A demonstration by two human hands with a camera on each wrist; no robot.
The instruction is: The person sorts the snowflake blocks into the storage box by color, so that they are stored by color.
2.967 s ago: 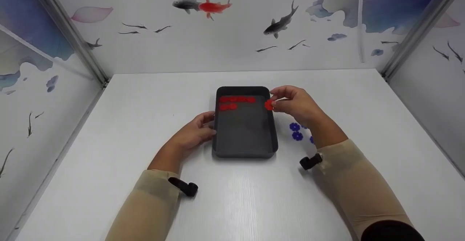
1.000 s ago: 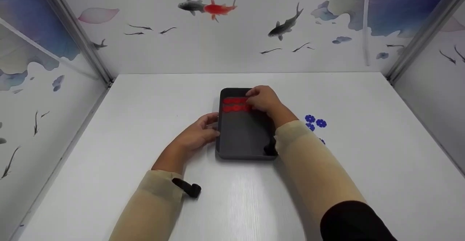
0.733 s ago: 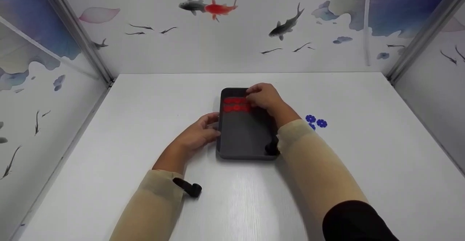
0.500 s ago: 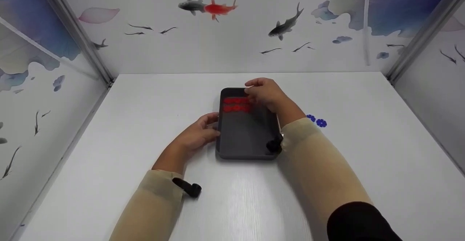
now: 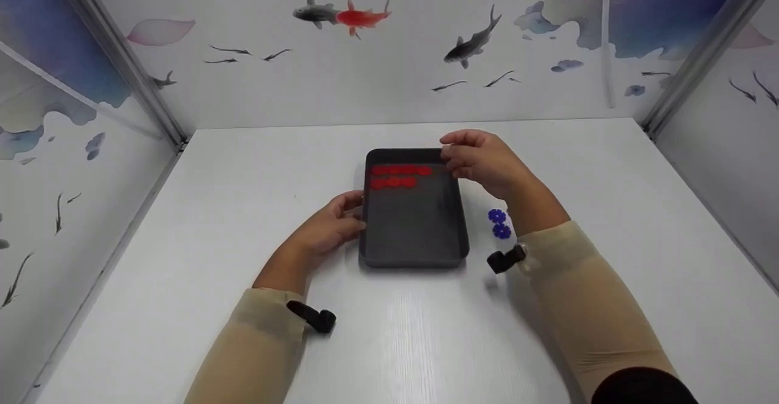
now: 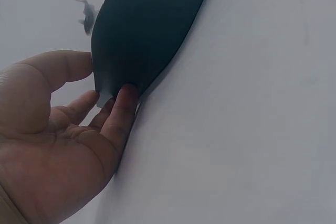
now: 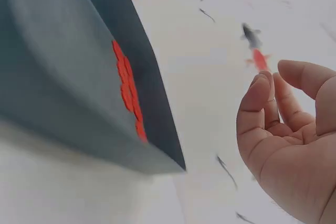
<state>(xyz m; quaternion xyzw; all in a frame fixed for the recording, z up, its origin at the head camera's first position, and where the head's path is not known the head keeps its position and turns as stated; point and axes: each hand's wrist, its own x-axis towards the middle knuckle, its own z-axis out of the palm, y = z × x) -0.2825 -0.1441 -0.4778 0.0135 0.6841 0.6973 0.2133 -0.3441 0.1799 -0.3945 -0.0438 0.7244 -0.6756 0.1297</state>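
A dark grey rectangular tray (image 5: 414, 227) stands on the white table. Inside it, red flower-shaped discs (image 5: 401, 170) lie in two rows at the far left; the nearer row has three, the farther row several. My left hand (image 5: 325, 227) rests its thumb and fingertips against the tray's left wall, and the left wrist view shows these fingers (image 6: 123, 111) touching the outer side. My right hand (image 5: 487, 163) is raised at the tray's far right corner. In the right wrist view its loosely bent fingers (image 7: 254, 108) hold nothing, apart from the tray.
Blue flower-shaped discs (image 5: 500, 224) lie on the table right of the tray, partly hidden by my right forearm. Printed walls (image 5: 389, 81) enclose the back and both sides of the table (image 5: 389, 343). A small black device (image 5: 505, 259) sticks out from the right sleeve.
My right hand first brought a red disc over the tray's right edge and set it in the nearer row. It has since lifted away rightward without it. The left hand has stayed at the tray.
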